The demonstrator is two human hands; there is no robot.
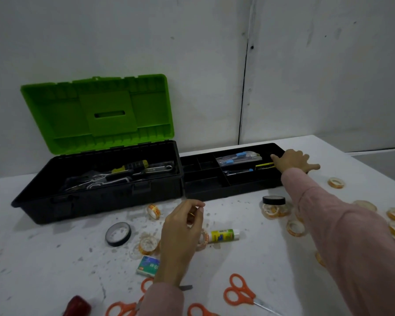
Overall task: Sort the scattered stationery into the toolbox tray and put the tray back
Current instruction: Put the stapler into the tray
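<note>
Tray [233, 190] on white table [43, 258], just beside right end of open toolbox [100, 197], green lid [96, 115] raised; blue-handled items [240, 157] and yellow-black item [265, 165] in far compartments. Right hand [293, 161] at tray's right end, fingers spread, forefinger pointing in toward yellow-black item; contact with rim hard to judge. Left hand [183, 233] above table's middle, fingers curled, tips drawn to thumb, yellowish glint between; pinching anything or not, impossible to tell. Scattered outside tray: clear tape rolls [295, 228], black tape roll [118, 234], glue stick [225, 235], staple box [148, 266], orange scissors [240, 290] along near edge.
</note>
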